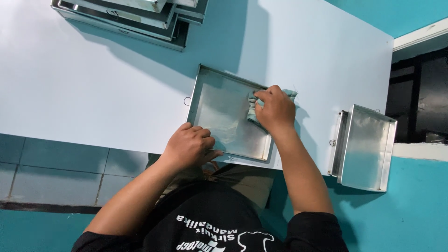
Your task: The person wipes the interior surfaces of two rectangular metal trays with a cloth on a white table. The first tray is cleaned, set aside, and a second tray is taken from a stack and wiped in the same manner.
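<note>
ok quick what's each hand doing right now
Left hand: closed, gripping the near edge of the shallow rectangular metal tray.
Right hand: closed on a crumpled pale green cloth inside the tray.

Bright and evenly lit, cool in tone. Hard light from above and behind the head, throwing a broad, soft-edged shadow of the body across the white bench (93, 84) toward the far edge. Dull sheen and mottled reflections on the metal tray (219, 107); brighter glare on the second tray (366, 144) at the side. Sharp throughout, no motion blur. Slight wide-angle stretch at the corners. Dark, underexposed doorway (420, 98) on the side.
</note>
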